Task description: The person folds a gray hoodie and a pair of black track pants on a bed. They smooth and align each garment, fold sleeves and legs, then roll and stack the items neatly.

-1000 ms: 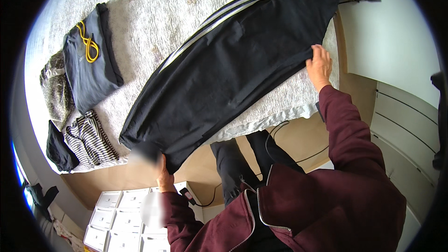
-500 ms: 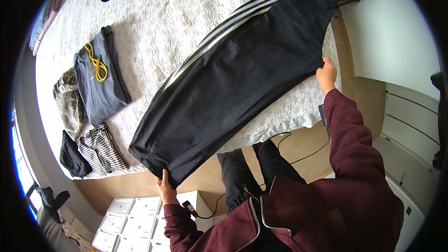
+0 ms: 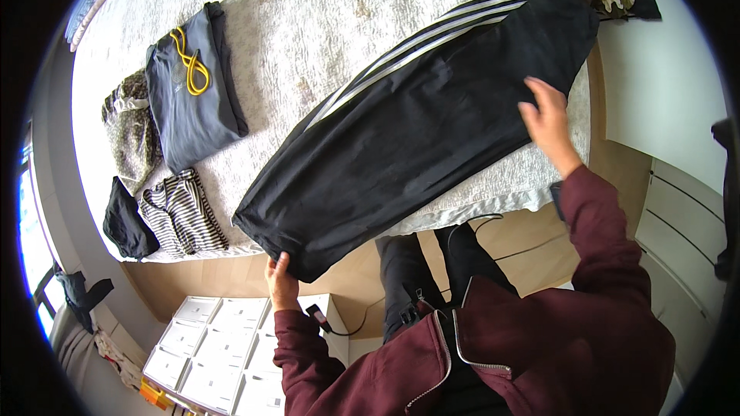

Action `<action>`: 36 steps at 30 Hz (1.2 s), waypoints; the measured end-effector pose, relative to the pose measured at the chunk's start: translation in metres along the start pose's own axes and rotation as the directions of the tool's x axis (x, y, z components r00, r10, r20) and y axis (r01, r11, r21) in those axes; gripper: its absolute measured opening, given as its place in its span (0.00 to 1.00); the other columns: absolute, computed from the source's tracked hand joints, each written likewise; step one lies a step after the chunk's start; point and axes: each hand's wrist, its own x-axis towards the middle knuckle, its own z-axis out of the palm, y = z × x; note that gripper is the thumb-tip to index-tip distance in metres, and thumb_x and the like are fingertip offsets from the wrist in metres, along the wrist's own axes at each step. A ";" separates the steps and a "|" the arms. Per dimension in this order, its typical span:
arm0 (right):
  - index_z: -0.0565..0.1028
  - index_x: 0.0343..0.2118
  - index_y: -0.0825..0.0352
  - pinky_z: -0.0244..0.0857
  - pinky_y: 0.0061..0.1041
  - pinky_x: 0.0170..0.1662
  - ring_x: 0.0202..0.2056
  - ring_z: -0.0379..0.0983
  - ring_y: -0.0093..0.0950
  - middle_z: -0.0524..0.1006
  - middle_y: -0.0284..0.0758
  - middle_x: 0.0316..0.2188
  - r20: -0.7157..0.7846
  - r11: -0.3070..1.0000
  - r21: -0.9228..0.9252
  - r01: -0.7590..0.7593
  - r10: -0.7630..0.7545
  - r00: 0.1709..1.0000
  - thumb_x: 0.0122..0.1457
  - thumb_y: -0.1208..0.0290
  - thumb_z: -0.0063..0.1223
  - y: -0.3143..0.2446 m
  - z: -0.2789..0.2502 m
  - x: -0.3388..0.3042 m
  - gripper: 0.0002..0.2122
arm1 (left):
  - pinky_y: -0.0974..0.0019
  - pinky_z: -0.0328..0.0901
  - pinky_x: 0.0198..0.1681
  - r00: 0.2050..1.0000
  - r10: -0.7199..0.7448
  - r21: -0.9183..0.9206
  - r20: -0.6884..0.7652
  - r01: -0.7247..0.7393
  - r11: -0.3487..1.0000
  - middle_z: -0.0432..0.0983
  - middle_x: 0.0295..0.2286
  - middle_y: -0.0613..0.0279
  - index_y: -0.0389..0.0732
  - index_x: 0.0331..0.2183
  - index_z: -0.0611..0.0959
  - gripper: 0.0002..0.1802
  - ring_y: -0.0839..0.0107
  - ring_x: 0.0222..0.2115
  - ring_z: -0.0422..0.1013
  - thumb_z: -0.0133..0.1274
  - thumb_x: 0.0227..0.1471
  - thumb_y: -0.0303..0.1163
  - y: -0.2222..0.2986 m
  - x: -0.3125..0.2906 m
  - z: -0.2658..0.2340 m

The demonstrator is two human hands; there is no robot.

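Black track pants [image 3: 416,131] with white side stripes lie stretched diagonally over the bed, one leg laid over the other as far as I can see. At their near left end, my left hand [image 3: 283,283] pinches the hem corner, thumb on top, by the bed's edge. My right hand [image 3: 549,119] is over the far right part of the pants, fingers apart and holding nothing. Whether its fingertips touch the cloth I cannot tell.
On the white fleecy bedspread [image 3: 308,38], to the left, are a folded grey-blue garment [image 3: 189,100] with a yellow cord, a patterned garment [image 3: 132,135], a striped garment [image 3: 183,216] and a dark one [image 3: 129,219]. White drawers [image 3: 223,331] stand below; a cable [image 3: 532,245] crosses the floor.
My right hand has let go of the pants' near edge and moved in over the cloth. My left hand still grips the hem corner. The view has shifted slightly.
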 end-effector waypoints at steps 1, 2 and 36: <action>0.72 0.54 0.64 0.60 0.37 0.58 0.55 0.66 0.42 0.70 0.42 0.56 0.061 0.995 0.039 0.089 -0.092 0.994 0.52 0.71 0.60 -0.030 0.020 0.011 0.24 | 0.61 0.66 0.53 1.000 0.021 -0.114 -0.007 -0.022 0.993 0.77 0.45 0.56 0.33 0.50 0.76 0.20 0.66 0.47 0.73 0.57 0.55 0.27 0.002 0.006 0.003; 0.69 0.57 0.63 0.58 0.38 0.60 0.59 0.63 0.43 0.66 0.44 0.59 0.146 0.982 0.061 0.178 -0.185 0.972 0.51 0.70 0.62 -0.057 0.042 0.024 0.28 | 0.59 0.68 0.52 1.000 0.022 -0.154 0.002 -0.021 0.988 0.77 0.45 0.56 0.33 0.49 0.76 0.21 0.65 0.45 0.74 0.58 0.56 0.30 0.004 0.011 0.007; 0.60 0.64 0.65 0.48 0.35 0.66 0.66 0.52 0.42 0.57 0.49 0.65 0.250 0.584 0.809 -0.066 -0.239 0.938 0.62 0.51 0.51 -0.142 0.106 0.069 0.32 | 0.53 0.71 0.48 0.922 0.263 0.125 0.285 -0.308 0.943 0.76 0.44 0.47 0.33 0.54 0.71 0.41 0.52 0.42 0.75 0.61 0.35 0.35 0.180 -0.153 0.323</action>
